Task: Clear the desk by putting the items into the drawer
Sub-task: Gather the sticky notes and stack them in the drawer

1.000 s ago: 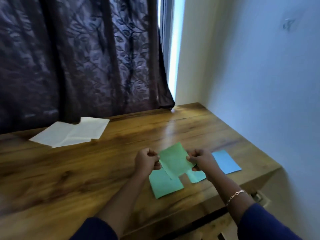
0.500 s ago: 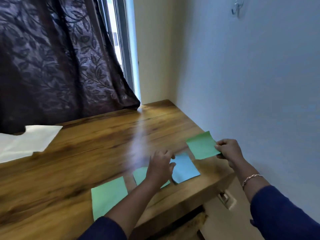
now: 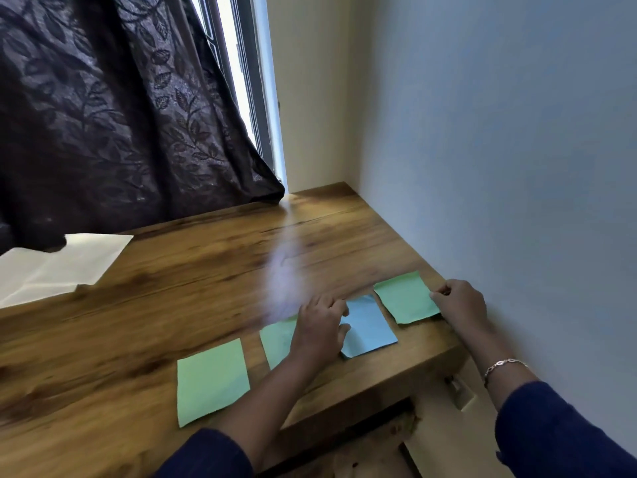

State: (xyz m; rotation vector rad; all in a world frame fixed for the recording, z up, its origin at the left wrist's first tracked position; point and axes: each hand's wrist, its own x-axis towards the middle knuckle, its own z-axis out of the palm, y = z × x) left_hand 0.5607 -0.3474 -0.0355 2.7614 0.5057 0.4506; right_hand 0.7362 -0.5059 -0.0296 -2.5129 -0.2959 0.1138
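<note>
Several coloured paper sheets lie in a row along the front right of the wooden desk (image 3: 172, 305). My right hand (image 3: 460, 301) pinches the right edge of a green sheet (image 3: 406, 297) resting near the desk's right end. My left hand (image 3: 320, 327) presses fingers down where a blue sheet (image 3: 370, 327) meets a second green sheet (image 3: 277, 339), partly covering the green one. A third green sheet (image 3: 212, 381) lies flat further left, untouched. Below the desk's front edge a dark gap (image 3: 344, 432) shows; I cannot tell if it is the drawer.
White papers (image 3: 58, 267) lie at the back left of the desk under a dark patterned curtain (image 3: 120, 115). A pale wall (image 3: 499, 167) runs along the desk's right side. A window strip (image 3: 241, 81) stands at the back corner.
The green sheet in my right hand has come down from the air onto the desk's right end. My left hand stays pressed on the blue and green sheets.
</note>
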